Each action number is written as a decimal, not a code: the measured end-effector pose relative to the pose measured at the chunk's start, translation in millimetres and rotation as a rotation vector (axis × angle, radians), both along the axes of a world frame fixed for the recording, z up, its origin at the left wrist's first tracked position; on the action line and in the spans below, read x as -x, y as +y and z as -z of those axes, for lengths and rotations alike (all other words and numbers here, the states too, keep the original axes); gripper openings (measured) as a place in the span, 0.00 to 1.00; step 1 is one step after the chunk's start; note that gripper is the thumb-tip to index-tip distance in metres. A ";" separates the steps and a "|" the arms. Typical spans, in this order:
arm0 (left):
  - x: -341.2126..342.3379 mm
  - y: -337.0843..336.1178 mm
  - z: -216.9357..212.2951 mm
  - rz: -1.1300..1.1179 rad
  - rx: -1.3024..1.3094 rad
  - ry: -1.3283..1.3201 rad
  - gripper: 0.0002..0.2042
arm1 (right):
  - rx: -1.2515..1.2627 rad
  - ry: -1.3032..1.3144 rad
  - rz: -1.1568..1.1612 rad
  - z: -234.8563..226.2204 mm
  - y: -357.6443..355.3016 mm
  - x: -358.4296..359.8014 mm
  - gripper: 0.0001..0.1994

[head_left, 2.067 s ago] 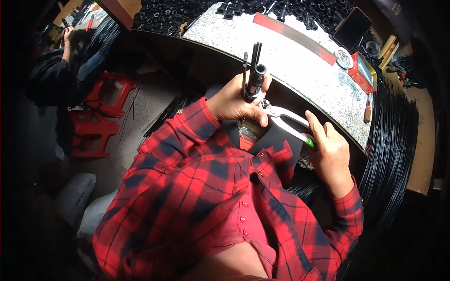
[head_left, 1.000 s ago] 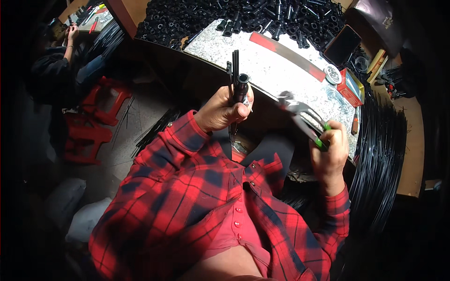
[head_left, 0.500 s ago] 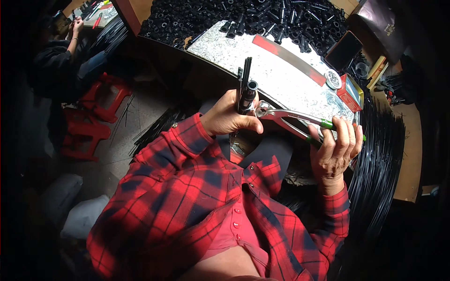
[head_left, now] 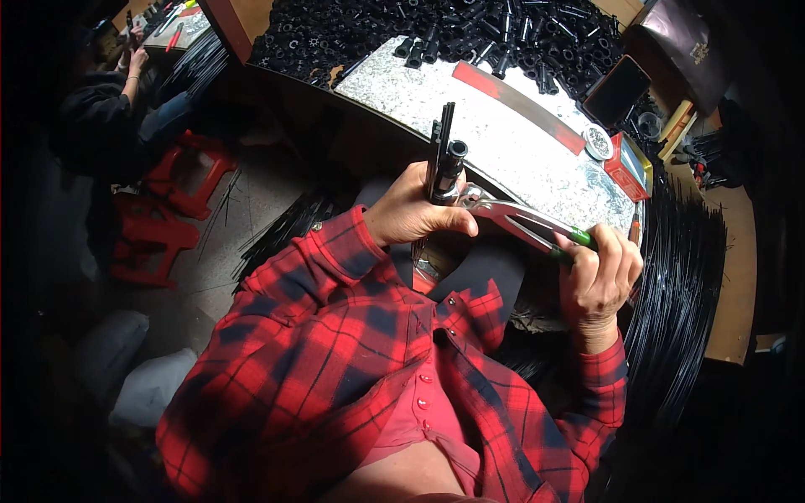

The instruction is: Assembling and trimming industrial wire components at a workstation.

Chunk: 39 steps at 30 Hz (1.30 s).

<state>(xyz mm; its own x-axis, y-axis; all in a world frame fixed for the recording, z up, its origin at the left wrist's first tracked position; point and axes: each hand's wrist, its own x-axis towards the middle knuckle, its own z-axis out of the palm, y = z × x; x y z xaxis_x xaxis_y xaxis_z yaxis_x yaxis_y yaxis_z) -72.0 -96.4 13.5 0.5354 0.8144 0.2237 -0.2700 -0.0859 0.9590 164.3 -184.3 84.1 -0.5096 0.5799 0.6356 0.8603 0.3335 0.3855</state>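
Our left hand [head_left: 411, 205] grips the tube [head_left: 449, 172] and rods [head_left: 444, 126] nearly upright, likely to steady them; the pliers [head_left: 524, 216] span between our hands, head near the tube's base. Our right hand [head_left: 597, 272] wraps the handles [head_left: 582, 238], presumably for leverage.

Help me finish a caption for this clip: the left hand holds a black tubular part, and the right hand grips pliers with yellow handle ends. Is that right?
Not quite: the handle ends are green, not yellow, as the head view shows. The left hand does hold a black tubular part, and the right hand grips the pliers.
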 end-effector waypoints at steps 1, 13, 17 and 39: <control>0.0 -0.9 -1.2 -0.012 -0.015 -0.019 0.19 | 0.077 0.046 -0.013 -1.0 0.7 -0.4 0.13; -0.5 -7.5 -14.4 0.197 -0.096 -0.080 0.21 | 1.569 1.066 -0.050 5.1 -30.0 -8.8 0.15; -1.9 -6.2 -15.0 0.360 -0.227 -0.022 0.22 | 2.119 1.385 -0.206 19.9 -42.0 -17.4 0.14; -7.3 15.8 -28.2 0.441 -0.143 0.115 0.19 | 1.284 0.819 -0.104 -1.2 -49.4 2.6 0.13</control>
<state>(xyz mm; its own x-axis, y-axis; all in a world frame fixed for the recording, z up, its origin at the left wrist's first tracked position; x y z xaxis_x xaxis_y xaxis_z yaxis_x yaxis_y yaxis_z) -64.7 -80.6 41.7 0.8512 0.4688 0.2359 -0.2029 -0.1207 0.9717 161.7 -233.7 85.3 -0.3513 0.9264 -0.1352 0.6386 0.1315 -0.7582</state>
